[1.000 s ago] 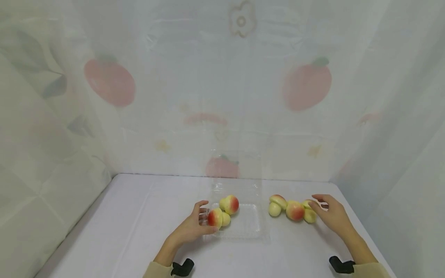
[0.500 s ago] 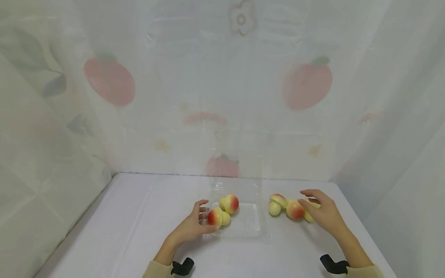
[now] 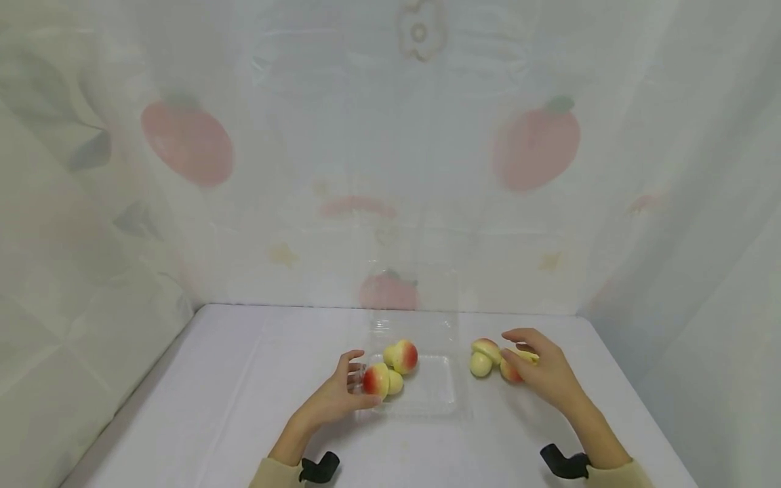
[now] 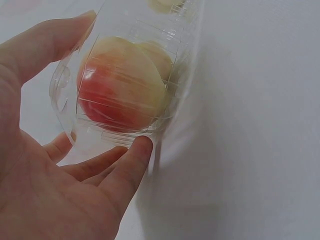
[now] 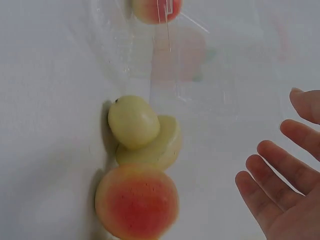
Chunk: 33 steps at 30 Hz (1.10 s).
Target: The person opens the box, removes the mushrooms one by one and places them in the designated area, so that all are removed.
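Observation:
My left hand [image 3: 338, 396] grips the left side of a clear plastic box [image 3: 436, 386], thumb at the near corner and fingers farther back. Inside the box's left part lie two toy mushrooms with red-and-yellow caps and pale stems, a front mushroom [image 3: 375, 381] and a back mushroom [image 3: 405, 356]. Right of the box, more such mushrooms lie in a row: a leftmost mushroom [image 3: 481, 364] and a red-capped mushroom [image 5: 137, 202] touching it. A third is mostly hidden by my right hand [image 3: 546, 373], which hovers over that end with its fingers spread, holding nothing.
The box's transparent lid [image 3: 415, 332] stands raised at the back, close to the patterned curtain [image 3: 274, 169]. A white cloth covers the table [image 3: 244, 379]. Curtains hang on the left and right too.
My right hand has moved left over the row of mushrooms, covering the rightmost one. The left hand, the box and the mushrooms have stayed in place.

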Tool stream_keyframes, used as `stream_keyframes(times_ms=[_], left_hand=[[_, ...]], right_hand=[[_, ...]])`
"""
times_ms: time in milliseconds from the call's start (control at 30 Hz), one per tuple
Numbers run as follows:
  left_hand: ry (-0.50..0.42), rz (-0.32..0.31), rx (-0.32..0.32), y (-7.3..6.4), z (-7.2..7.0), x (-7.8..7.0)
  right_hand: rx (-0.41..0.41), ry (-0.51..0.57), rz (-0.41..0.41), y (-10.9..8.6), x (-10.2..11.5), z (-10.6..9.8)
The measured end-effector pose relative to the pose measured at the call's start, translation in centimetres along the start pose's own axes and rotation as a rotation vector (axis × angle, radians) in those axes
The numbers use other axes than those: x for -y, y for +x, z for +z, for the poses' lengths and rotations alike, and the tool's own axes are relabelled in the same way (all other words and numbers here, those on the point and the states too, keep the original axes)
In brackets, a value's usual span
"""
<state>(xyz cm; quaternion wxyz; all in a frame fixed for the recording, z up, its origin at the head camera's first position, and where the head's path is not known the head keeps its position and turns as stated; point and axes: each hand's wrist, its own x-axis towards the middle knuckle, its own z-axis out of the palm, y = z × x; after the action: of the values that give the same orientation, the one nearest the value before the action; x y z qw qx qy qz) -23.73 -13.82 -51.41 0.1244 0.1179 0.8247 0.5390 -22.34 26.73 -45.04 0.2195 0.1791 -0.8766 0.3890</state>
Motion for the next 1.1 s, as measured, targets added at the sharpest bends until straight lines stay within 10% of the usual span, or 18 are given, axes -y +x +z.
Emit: stream_keyframes(times_ms=[1100], left_hand=[[-0.006,-0.008,0.001,-0.2,0.0,-0.3]], right_hand=[[0.123,0.115,-0.094,2.4,4.6,5.5]])
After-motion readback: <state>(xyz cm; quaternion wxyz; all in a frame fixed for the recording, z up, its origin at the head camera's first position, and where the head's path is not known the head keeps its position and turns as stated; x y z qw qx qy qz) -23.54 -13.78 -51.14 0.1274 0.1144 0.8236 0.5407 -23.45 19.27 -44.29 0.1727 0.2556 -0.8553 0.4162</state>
